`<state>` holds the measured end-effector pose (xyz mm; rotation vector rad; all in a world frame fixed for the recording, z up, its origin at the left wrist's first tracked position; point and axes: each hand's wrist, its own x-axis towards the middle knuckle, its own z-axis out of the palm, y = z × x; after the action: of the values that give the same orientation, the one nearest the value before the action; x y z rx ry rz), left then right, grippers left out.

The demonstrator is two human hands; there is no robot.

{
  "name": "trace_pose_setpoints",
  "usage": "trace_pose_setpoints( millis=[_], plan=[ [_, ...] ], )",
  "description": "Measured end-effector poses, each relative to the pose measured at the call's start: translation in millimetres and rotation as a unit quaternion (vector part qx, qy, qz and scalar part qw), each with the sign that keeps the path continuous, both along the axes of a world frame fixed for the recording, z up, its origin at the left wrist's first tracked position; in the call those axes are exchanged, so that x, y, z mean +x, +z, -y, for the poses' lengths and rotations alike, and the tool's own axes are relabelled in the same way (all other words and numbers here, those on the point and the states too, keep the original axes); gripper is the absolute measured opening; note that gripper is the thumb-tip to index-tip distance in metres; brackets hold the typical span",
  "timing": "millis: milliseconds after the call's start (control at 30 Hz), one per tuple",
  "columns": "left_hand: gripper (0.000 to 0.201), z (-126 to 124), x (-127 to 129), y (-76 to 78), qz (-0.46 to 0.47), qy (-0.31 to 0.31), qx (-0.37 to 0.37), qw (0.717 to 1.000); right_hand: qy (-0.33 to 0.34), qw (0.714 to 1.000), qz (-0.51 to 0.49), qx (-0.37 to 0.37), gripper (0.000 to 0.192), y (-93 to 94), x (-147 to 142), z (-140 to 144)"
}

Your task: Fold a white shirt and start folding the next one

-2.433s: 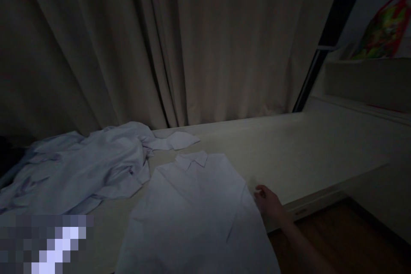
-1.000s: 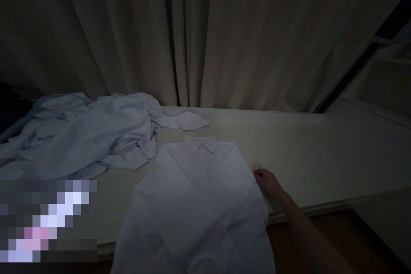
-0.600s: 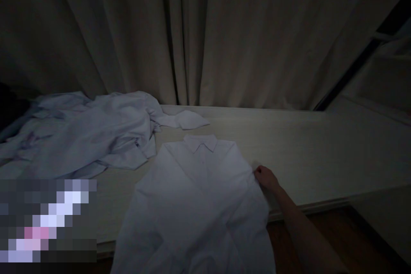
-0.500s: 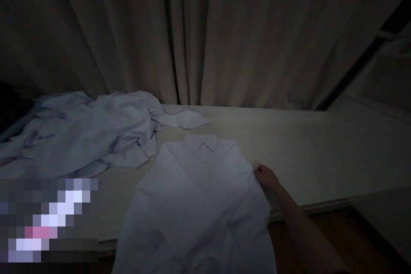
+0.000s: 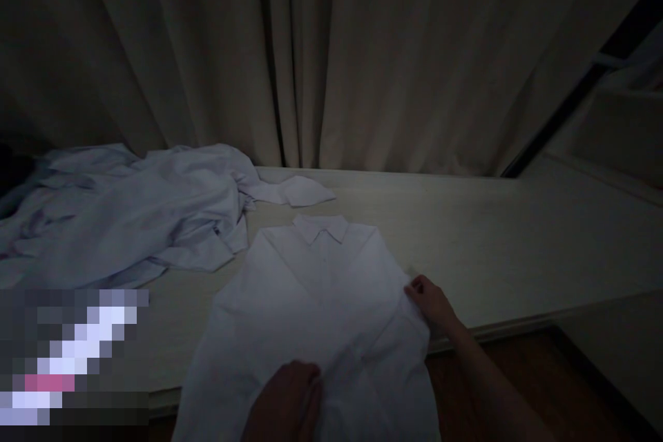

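Note:
A white collared shirt [image 5: 305, 290] lies spread out, front side up, with its collar at the far end and its lower part running out of view toward me. My right hand [image 5: 429, 298] is closed, pinching the shirt's right edge at the upper sleeve between thumb and fingers. Over the lower middle of the shirt is my left hand [image 5: 287, 394], its fingers bent and close together. Dim light and blur hide whether those fingers hold any cloth.
A heap of crumpled white clothes [image 5: 150, 214] lies to the left on the pale wooden surface [image 5: 466, 242]. Beige curtains [image 5: 414, 62] hang behind it. A pixelated patch covers the lower left. Brown floor [image 5: 497, 387] shows below the front edge.
My left hand has come into view from below, over the shirt. My right hand stays at the sleeve edge, its fingers slightly shifted. The view has moved a little.

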<state>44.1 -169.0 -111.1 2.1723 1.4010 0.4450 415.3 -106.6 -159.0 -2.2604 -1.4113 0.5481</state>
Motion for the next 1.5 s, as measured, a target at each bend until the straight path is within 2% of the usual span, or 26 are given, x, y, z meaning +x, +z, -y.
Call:
trace_pose_setpoints(
  millis=[100,200,267,333,400,500,633,867,1000,1233,1500],
  plan=[
    [0.026,-26,69,5.4,-0.038,-0.1,0.082,0.991,-0.013,0.999,0.029,-0.012,0.024,2.7,-10,3],
    [0.026,-44,127,-0.9,-0.097,-0.147,0.113,0.978,-0.024,0.999,0.035,-0.025,0.026,6.6,-13,0],
    [0.035,-50,151,-8.3,-0.132,-0.162,0.108,0.972,-0.028,0.998,0.041,-0.025,0.024,7.7,-13,-3],
    [0.035,-53,163,-14.8,-0.167,-0.168,0.086,0.968,-0.044,0.997,0.053,-0.029,0.026,7.4,-13,-6],
    [0.023,-56,163,-18.5,-0.189,-0.163,0.081,0.965,-0.065,0.995,0.067,-0.033,0.03,6.6,-12,-9],
    [0.03,-62,154,-18.2,-0.193,-0.147,0.098,0.965,-0.076,0.994,0.07,-0.033,0.032,5.4,-9,-11],
    [0.029,-69,144,-13.5,-0.194,-0.134,0.088,0.968,-0.07,0.996,0.05,-0.006,0.025,3.0,-6,-12],
    [0.022,-64,154,-9.7,-0.202,-0.145,0.093,0.964,-0.032,0.999,0.017,0.034,0.026,1.2,0,-13],
    [0.031,-65,150,-5.7,-0.209,-0.149,0.091,0.962,-0.017,0.999,0.003,0.043,0.022,1.1,4,-18],
    [0.034,-73,144,-5.3,-0.216,-0.144,0.065,0.964,0.001,0.998,-0.034,0.056,0.017,-3.3,14,-26],
    [0.034,-80,143,-1.1,-0.216,-0.144,0.034,0.965,0.013,0.995,-0.09,0.043,0.021,-3.4,30,-31]
  ],
)
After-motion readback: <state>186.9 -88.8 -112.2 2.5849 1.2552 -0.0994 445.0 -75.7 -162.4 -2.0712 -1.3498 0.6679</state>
